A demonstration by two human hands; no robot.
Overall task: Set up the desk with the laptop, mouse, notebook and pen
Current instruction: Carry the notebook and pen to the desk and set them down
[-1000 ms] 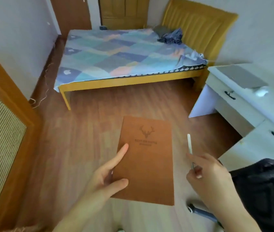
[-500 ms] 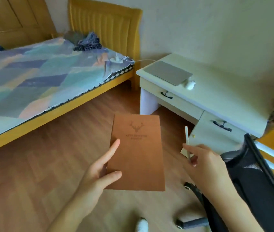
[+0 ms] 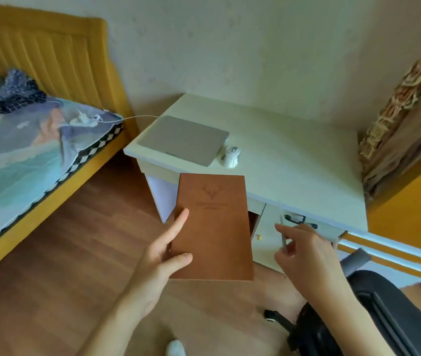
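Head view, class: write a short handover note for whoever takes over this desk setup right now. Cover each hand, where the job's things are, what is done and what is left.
Left hand: grip on the brown notebook, held in the air in front of the desk.
Right hand: grip on the pen, also short of the desk.
Laptop: lid closed, lying at the desk's left end.
Mouse: on the desk just right of the laptop.
Done: laptop and mouse are on the desk.
Left: set the notebook and pen on the desktop; the bare stretch right of the mouse looks suitable.
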